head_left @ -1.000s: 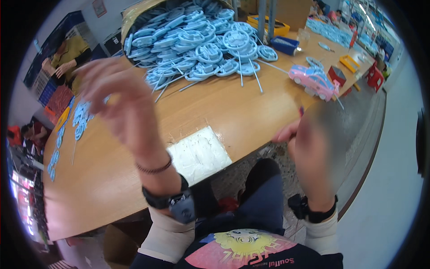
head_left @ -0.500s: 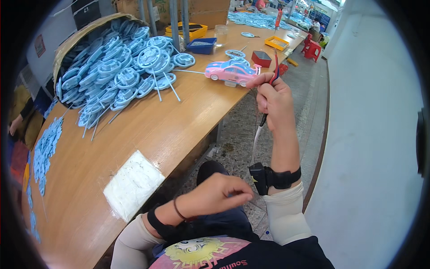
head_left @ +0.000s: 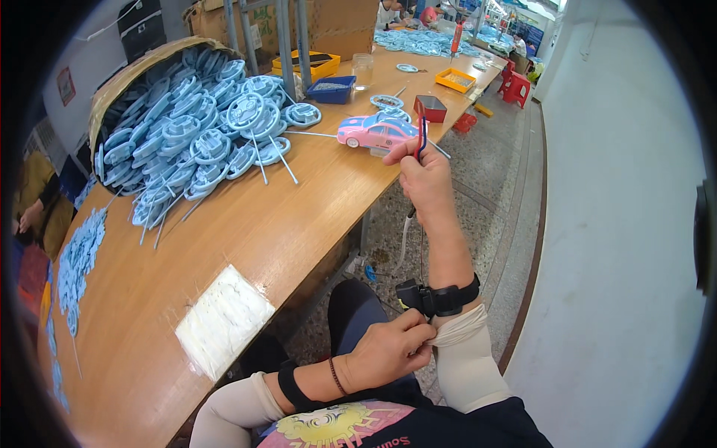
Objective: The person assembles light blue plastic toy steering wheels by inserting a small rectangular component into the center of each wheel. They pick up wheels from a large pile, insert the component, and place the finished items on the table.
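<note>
Clock times count from the middle of the view. The left hand [head_left: 388, 351] is down between 5 and 6 o'clock. Its thumb and first finger pinch the top edge of the cream sleeve [head_left: 470, 373] on the right arm, at about 5 o'clock. The fingertips are partly lost in the folds. Just above the pinch is a black strap [head_left: 450, 301] with a small black box.

The right hand [head_left: 429, 184] is up at 2 o'clock, its fingers curled around a thin red and blue tool [head_left: 421, 134] that points to 12. The fist hides the tool's middle. A pale, thin thing hangs below, and I cannot tell if it is part of the tool.

Near 12 o'clock, a pink and blue toy car [head_left: 370, 134] sits on the table [head_left: 299, 213]; the hand covers some of its back end. At 9, a person [head_left: 33, 205] is cut off by the dark rim.
</note>
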The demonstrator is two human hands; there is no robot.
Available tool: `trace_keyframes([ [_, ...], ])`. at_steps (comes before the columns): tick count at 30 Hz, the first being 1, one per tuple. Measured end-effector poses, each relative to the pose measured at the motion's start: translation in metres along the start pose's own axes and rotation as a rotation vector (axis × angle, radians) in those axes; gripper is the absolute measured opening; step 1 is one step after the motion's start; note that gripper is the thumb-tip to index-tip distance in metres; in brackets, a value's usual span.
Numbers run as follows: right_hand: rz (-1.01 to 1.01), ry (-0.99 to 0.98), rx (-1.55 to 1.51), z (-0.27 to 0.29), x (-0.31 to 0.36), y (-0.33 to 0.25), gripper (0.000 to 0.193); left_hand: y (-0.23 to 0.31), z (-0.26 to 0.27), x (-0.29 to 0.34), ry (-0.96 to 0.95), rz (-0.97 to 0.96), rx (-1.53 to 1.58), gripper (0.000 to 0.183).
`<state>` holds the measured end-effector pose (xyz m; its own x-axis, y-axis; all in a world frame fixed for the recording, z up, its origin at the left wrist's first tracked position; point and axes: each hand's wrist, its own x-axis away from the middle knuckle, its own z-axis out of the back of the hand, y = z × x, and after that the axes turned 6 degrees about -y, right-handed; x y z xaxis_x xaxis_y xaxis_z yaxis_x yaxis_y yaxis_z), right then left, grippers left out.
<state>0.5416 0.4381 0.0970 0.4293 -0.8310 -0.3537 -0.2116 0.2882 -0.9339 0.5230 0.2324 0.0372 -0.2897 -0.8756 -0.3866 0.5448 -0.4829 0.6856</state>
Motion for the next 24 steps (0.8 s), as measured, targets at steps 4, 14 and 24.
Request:
trace_keyframes([
  [4,0.009,-0.039,0.037,-0.004,-0.001,0.005,0.013,-0.001,0.011,-0.002,-0.101,0.064,0.405,0.012],
  [14,-0.045,-0.015,-0.020,-0.004,0.003,0.000,0.014,-0.030,0.039,0.009,-0.213,0.038,0.315,0.026],
  [24,-0.086,-0.095,-0.005,-0.015,0.009,0.000,0.014,-0.050,0.039,0.008,-0.076,-0.141,-0.135,0.032],
])
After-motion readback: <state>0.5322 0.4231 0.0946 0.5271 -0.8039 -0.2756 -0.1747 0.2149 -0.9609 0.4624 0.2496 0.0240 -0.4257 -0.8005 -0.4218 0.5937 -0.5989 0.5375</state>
